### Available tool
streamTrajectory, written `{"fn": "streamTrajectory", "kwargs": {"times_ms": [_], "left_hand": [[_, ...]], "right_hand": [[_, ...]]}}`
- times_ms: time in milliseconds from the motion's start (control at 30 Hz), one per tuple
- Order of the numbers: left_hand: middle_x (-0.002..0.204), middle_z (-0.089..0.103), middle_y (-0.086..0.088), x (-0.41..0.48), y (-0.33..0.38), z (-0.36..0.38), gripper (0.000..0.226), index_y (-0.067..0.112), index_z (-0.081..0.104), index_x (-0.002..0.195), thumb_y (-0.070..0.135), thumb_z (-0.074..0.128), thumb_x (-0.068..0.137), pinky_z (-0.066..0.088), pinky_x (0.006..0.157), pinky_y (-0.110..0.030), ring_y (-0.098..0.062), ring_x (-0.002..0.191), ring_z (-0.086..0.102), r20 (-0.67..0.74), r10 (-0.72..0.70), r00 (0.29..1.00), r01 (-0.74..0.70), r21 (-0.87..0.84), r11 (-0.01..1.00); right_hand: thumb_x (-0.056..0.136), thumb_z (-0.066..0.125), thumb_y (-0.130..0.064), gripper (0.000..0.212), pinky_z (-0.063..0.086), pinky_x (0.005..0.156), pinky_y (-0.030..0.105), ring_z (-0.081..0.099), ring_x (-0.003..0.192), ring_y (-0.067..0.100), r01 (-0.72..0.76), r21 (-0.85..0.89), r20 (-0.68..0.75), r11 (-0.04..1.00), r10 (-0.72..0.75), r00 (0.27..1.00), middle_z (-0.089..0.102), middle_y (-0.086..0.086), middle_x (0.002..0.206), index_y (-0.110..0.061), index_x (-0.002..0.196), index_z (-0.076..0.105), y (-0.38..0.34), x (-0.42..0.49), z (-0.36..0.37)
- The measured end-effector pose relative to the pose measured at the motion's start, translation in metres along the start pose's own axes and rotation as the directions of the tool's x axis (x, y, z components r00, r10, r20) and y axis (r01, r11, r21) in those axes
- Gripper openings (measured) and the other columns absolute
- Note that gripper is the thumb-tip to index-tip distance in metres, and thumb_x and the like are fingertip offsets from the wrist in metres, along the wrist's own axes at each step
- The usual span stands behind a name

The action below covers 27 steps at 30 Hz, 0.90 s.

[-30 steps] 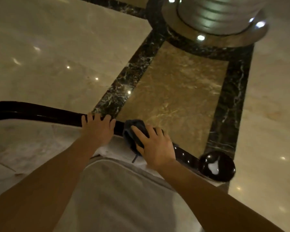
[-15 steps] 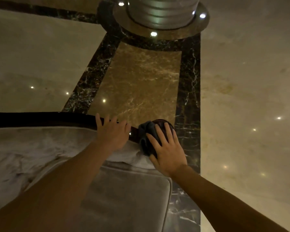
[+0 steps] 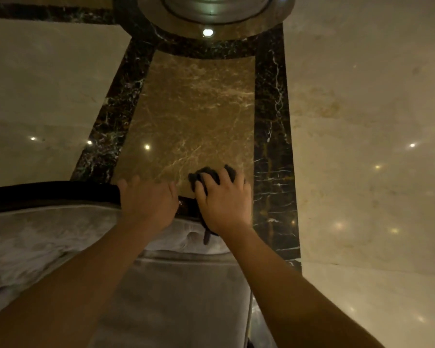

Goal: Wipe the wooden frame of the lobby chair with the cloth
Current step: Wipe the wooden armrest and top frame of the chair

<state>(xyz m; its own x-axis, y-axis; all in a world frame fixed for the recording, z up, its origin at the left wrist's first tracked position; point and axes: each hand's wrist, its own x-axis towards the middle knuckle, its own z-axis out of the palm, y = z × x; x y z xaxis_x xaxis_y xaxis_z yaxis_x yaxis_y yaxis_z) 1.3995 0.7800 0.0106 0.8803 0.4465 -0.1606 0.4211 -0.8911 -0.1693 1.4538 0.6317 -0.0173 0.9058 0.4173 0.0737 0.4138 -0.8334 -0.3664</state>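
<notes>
The chair's dark glossy wooden frame [image 3: 50,193] curves along the top of the pale upholstered back, from the left edge towards the middle. My left hand [image 3: 147,205] lies over the rail with its fingers curled over the far side. Just to its right my right hand [image 3: 225,200] presses a dark grey cloth [image 3: 211,173] over the rounded end of the frame. The cloth bulges out beyond my fingertips and a strip of it hangs down below my palm. The frame's end is hidden under cloth and hand.
The grey seat cushion [image 3: 176,302] fills the lower middle, with pale backrest padding [image 3: 35,237] to the left. Beyond the chair lies polished marble floor with dark veined bands [image 3: 273,136]. A round metal column base [image 3: 211,11] stands at the top.
My right hand has slid the cloth right along the rail onto its rounded end, which now stays covered. My left hand has followed along the rail. The view has swung round.
</notes>
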Motion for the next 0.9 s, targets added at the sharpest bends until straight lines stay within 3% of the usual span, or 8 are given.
{"fn": "streamTrajectory", "kwargs": {"times_ms": [133, 233, 333, 433, 533, 633, 767, 900], "left_hand": [[0.055, 0.055, -0.002, 0.007, -0.001, -0.003, 0.031, 0.015, 0.054, 0.055, 0.015, 0.053, 0.086, 0.036, 0.062, -0.035, -0.023, 0.054, 0.052, -0.065, 0.291, 0.955, -0.282, 0.112, 0.953], [0.087, 0.067, -0.005, 0.015, -0.001, 0.001, 0.017, 0.012, 0.059, 0.088, 0.018, 0.043, 0.091, 0.035, 0.054, -0.033, -0.024, 0.073, 0.062, 0.078, 0.485, 0.871, -0.488, 0.255, 0.835], [0.086, 0.066, -0.006, 0.013, -0.001, -0.003, 0.017, 0.010, 0.057, 0.090, 0.016, 0.041, 0.091, 0.036, 0.051, -0.032, -0.025, 0.074, 0.063, 0.087, 0.512, 0.854, -0.509, 0.342, 0.790], [0.080, 0.065, -0.006, 0.007, 0.000, -0.005, 0.015, 0.012, 0.054, 0.086, 0.017, 0.041, 0.092, 0.036, 0.050, -0.031, -0.023, 0.068, 0.061, 0.088, 0.496, 0.864, -0.491, 0.360, 0.793], [0.074, 0.062, -0.003, 0.008, 0.001, -0.007, 0.019, 0.015, 0.056, 0.084, 0.025, 0.044, 0.093, 0.041, 0.053, -0.029, -0.021, 0.065, 0.060, 0.084, 0.420, 0.904, -0.425, 0.300, 0.854], [0.089, 0.069, -0.003, 0.012, 0.002, -0.007, 0.029, 0.024, 0.064, 0.089, 0.038, 0.040, 0.095, 0.041, 0.061, -0.031, -0.023, 0.081, 0.067, 0.071, 0.343, 0.937, -0.350, 0.151, 0.925], [0.083, 0.068, -0.003, 0.010, -0.003, -0.001, 0.027, 0.019, 0.059, 0.079, 0.035, 0.042, 0.093, 0.037, 0.053, -0.030, -0.022, 0.066, 0.060, -0.003, 0.420, 0.908, -0.412, 0.188, 0.892], [0.075, 0.065, -0.004, 0.008, -0.005, -0.004, 0.025, 0.015, 0.057, 0.080, 0.030, 0.042, 0.093, 0.030, 0.046, -0.027, -0.020, 0.055, 0.048, -0.045, 0.467, 0.883, -0.444, 0.243, 0.862]], "right_hand": [[0.100, 0.038, -0.044, 0.044, 0.034, 0.105, 0.062, 0.025, 0.136, 0.052, -0.368, 0.122, 0.011, 0.922, 0.369, 0.929, 0.037, 0.011, 0.155, -0.032, 0.141, 0.049, -0.022, -0.022, 0.010], [0.095, 0.039, -0.053, 0.040, 0.030, 0.104, 0.067, 0.020, 0.135, 0.053, -0.376, 0.077, 0.077, 0.923, 0.370, 0.926, 0.030, 0.010, 0.153, -0.042, 0.133, 0.045, -0.027, -0.011, 0.011], [0.096, 0.039, -0.053, 0.035, 0.032, 0.101, 0.063, 0.028, 0.128, 0.047, -0.376, 0.077, 0.079, 0.923, 0.370, 0.926, 0.038, 0.007, 0.144, -0.040, 0.127, 0.049, -0.022, -0.001, 0.011], [0.100, 0.041, -0.040, 0.037, 0.019, 0.111, 0.061, 0.019, 0.139, 0.046, -0.591, 0.181, 0.030, 0.786, 0.596, 0.802, 0.034, 0.004, 0.154, -0.037, 0.137, 0.046, -0.036, 0.000, 0.015], [0.095, 0.052, -0.029, 0.059, 0.012, 0.118, 0.057, -0.001, 0.144, 0.042, -0.734, 0.350, 0.074, 0.583, 0.763, 0.642, 0.008, 0.001, 0.165, -0.041, 0.148, 0.030, -0.063, -0.005, 0.026], [0.090, 0.058, -0.027, 0.081, 0.008, 0.117, 0.061, -0.019, 0.140, 0.045, -0.818, 0.392, 0.198, 0.421, 0.830, 0.522, -0.023, -0.003, 0.160, -0.046, 0.151, 0.009, -0.077, 0.002, 0.029], [0.094, 0.048, -0.031, 0.071, -0.003, 0.111, 0.070, -0.029, 0.137, 0.049, -0.680, 0.251, 0.189, 0.689, 0.654, 0.733, -0.024, -0.002, 0.159, -0.045, 0.150, 0.008, -0.065, -0.003, 0.033], [0.089, 0.049, -0.039, 0.051, 0.016, 0.109, 0.072, 0.003, 0.143, 0.056, -0.262, 0.140, 0.056, 0.955, 0.257, 0.965, 0.024, 0.010, 0.162, -0.038, 0.140, 0.043, -0.029, -0.027, 0.017]]}}
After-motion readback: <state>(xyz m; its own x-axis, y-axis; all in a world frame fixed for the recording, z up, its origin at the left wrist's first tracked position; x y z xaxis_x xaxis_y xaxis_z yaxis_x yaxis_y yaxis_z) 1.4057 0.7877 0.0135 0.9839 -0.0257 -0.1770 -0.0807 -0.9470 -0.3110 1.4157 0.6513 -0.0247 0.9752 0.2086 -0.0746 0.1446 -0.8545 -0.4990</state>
